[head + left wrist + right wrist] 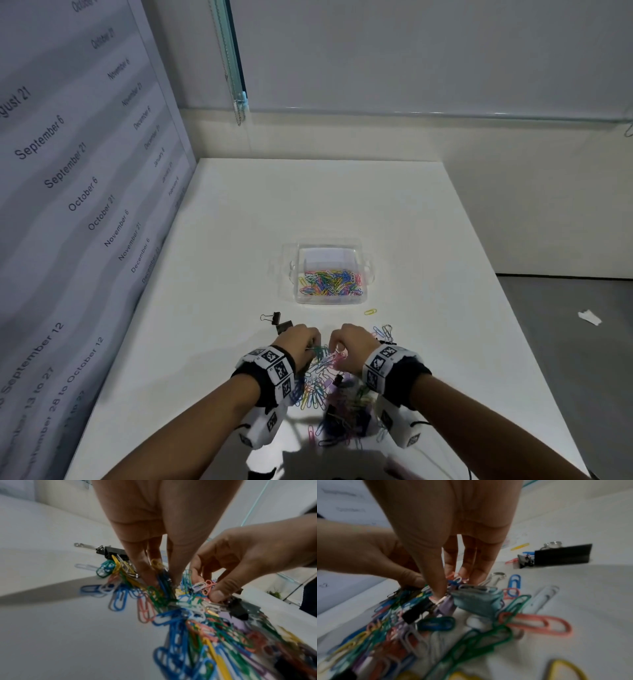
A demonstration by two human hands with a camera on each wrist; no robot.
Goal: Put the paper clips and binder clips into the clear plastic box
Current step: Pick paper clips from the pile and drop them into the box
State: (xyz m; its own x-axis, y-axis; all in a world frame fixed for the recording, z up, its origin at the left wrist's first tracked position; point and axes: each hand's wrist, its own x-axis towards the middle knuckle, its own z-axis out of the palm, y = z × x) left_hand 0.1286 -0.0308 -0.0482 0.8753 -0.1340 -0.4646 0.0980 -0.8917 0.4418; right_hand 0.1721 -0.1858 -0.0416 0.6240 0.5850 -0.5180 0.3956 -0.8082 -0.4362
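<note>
A clear plastic box (363, 274) stands mid-table with several coloured paper clips in it. Nearer me lies a pile of paper clips (317, 390) mixed with binder clips. Both hands dig into its far end. My left hand (317, 344) pinches a bunch of green and blue paper clips (161, 588) between thumb and fingers. My right hand (334, 346), right beside it, pinches pink and white paper clips (204, 586). In the right wrist view its fingertips (440, 593) press in next to a light blue binder clip (477, 600) and a small black one (414, 614).
Two black binder clips (279, 322) lie left of the hands. A yellow paper clip (370, 311) and a few loose clips (383, 332) lie to the right, with a large black binder clip (563, 554). A printed date panel (68, 205) walls the table's left edge.
</note>
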